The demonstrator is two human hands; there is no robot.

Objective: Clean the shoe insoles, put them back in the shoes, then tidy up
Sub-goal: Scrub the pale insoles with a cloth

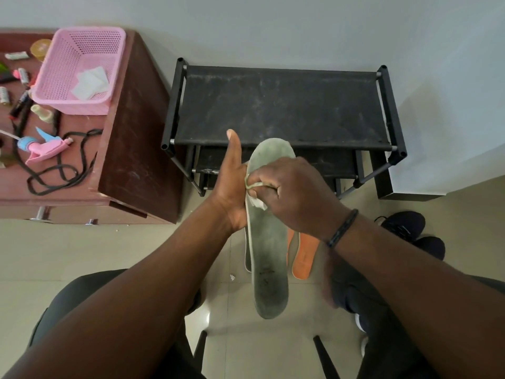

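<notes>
A long grey-green insole (269, 258) stands on end in front of me, heel down, with dark marks near the heel. My left hand (232, 184) holds its left edge, thumb pointing up. My right hand (289, 192) pinches a small crumpled white wipe (257, 199) against the insole's upper half. Behind the insole on the floor lie an orange insole (304, 255) and the edge of another dark one (247, 258). Dark shoes (407, 228) sit on the floor at the right.
A black shoe rack (284, 105) stands against the wall ahead. On the brown cabinet (131, 132) at the left are a pink basket (82, 69) holding white wipes, a pink and blue spray head (46, 147), black laces and small items.
</notes>
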